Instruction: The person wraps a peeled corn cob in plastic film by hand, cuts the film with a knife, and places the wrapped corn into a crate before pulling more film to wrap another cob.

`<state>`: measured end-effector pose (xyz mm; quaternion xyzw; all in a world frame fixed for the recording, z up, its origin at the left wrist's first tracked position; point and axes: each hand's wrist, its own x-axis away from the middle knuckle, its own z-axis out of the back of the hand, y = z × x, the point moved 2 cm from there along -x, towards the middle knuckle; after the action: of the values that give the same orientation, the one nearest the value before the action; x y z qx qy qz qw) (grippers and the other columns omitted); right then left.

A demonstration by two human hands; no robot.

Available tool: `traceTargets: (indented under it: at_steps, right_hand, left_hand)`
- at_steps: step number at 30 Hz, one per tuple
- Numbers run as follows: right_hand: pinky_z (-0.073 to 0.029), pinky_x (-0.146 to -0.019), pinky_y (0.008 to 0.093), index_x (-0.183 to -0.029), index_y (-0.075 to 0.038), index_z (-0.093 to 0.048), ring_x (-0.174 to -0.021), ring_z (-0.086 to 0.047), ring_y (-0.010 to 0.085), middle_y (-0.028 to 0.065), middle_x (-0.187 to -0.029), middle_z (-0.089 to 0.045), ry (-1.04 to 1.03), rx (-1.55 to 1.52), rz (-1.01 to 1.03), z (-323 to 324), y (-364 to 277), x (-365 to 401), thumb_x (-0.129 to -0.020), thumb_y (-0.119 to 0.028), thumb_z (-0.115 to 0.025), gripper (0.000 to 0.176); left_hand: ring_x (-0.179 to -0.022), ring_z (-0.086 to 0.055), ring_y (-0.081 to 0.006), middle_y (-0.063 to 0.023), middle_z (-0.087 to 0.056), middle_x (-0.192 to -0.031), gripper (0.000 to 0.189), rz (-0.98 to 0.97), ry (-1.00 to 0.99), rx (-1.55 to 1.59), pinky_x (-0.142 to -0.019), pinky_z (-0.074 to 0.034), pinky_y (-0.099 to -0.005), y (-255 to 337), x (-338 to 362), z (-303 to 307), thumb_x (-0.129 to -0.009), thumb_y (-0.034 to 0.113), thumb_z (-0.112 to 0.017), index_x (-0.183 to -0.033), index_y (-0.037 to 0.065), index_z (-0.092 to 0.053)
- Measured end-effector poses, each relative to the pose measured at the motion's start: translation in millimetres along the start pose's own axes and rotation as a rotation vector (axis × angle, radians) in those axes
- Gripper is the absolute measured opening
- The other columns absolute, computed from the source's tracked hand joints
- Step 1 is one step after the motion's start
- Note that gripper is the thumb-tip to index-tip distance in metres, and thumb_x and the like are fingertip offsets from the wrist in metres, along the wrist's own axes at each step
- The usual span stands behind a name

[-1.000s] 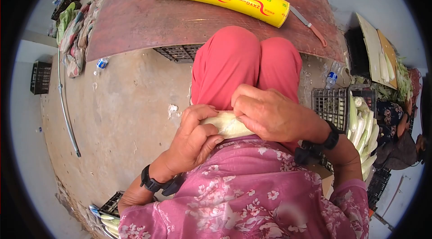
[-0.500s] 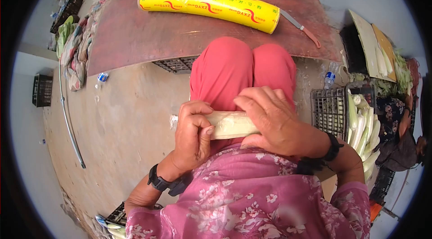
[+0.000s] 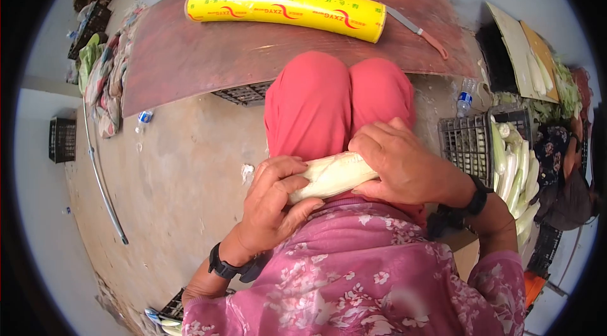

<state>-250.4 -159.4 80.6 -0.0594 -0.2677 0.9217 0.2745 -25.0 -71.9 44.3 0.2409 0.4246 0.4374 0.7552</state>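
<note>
A pale cream vegetable stalk (image 3: 335, 176), shiny on its surface as if under clear film, lies across my lap, tilted up to the right. My left hand (image 3: 272, 193) grips its left end, fingers over the top and thumb below. Around the right end is my right hand (image 3: 401, 165), its fingers curled over and hiding that tip. Both hands are closed on the stalk, above my knees. On the board in front of me lie a yellow printed roll of cling film (image 3: 284, 11) and a knife (image 3: 420, 33) with a reddish handle.
To my right, a black crate (image 3: 465, 146) stands by a pile of long pale-green stalks (image 3: 515, 178). Another person (image 3: 563, 171) is beyond it. Plastic bottles (image 3: 465, 99), a metal pole (image 3: 104, 184) and cloth sacks (image 3: 107, 89) lie around the reddish board (image 3: 171, 76).
The stalk has tilted, its right end now higher, and shifted slightly right. My left hand's grip has loosened, its thumb stretched along the lower side. The view has shifted slightly.
</note>
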Motion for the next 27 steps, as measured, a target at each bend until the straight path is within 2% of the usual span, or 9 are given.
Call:
traceTargets:
  at_steps: [6,10,16,19,22,27]
  right_hand:
    - [-0.039,-0.084,0.0412,-0.104,-0.004,-0.056,-0.1,-0.056,0.0277,0.0112,-0.102,-0.056,0.044,0.011,-0.005,7,2,7,-0.076,-0.025,-0.078,0.042]
    - [-0.04,-0.089,0.04,-0.112,-0.001,-0.059,-0.102,-0.057,0.029,0.0118,-0.107,-0.058,0.012,0.009,-0.056,1,2,9,-0.073,-0.027,-0.08,0.051]
    - [-0.039,-0.09,0.0393,-0.113,-0.002,-0.059,-0.104,-0.056,0.0278,0.0112,-0.109,-0.058,0.033,0.026,-0.063,-2,1,11,-0.074,-0.026,-0.079,0.05]
    - [-0.038,-0.088,0.0392,-0.112,-0.004,-0.058,-0.104,-0.055,0.0267,0.01,-0.108,-0.057,0.056,0.032,-0.051,-3,-1,11,-0.075,-0.025,-0.079,0.048]
    - [-0.037,-0.084,0.0393,-0.108,-0.006,-0.057,-0.102,-0.053,0.0249,0.0082,-0.104,-0.054,0.102,0.026,-0.022,-5,1,12,-0.075,-0.025,-0.08,0.044]
    - [-0.036,-0.085,0.0397,-0.11,-0.006,-0.057,-0.103,-0.054,0.0248,0.0081,-0.106,-0.055,0.143,0.006,-0.015,-9,2,15,-0.075,-0.024,-0.08,0.046]
  left_hand:
    - [-0.098,-0.065,-0.0335,-0.0148,-0.066,-0.105,0.028,-0.021,0.009,-0.052,-0.084,-0.051,-0.043,7,-9,-2,-0.074,0.005,-0.081,-0.096,0.0,-0.065]
    - [-0.097,-0.066,-0.0316,-0.0147,-0.065,-0.102,0.028,-0.064,-0.029,-0.177,-0.083,-0.05,-0.0427,15,-17,-1,-0.071,-0.001,-0.077,-0.095,-0.001,-0.065]
    - [-0.098,-0.065,-0.0311,-0.0176,-0.063,-0.105,0.024,-0.149,-0.14,-0.475,-0.082,-0.049,-0.0425,30,-21,-5,-0.073,0.005,-0.067,-0.095,-0.003,-0.063]
    - [-0.093,-0.064,-0.0313,-0.015,-0.063,-0.102,0.03,-0.109,-0.206,-0.559,-0.081,-0.05,-0.0416,39,-28,-6,-0.065,-0.004,-0.074,-0.092,0.0,-0.06]
    - [-0.097,-0.062,-0.033,-0.0176,-0.061,-0.107,0.021,-0.063,-0.214,-0.476,-0.082,-0.048,-0.0435,34,-25,-7,-0.072,0.004,-0.066,-0.092,-0.001,-0.06]
    - [-0.099,-0.059,-0.034,-0.017,-0.059,-0.11,0.02,0.096,-0.09,-0.164,-0.087,-0.046,-0.0425,23,-14,-10,-0.08,-0.001,-0.067,-0.097,0.002,-0.056]
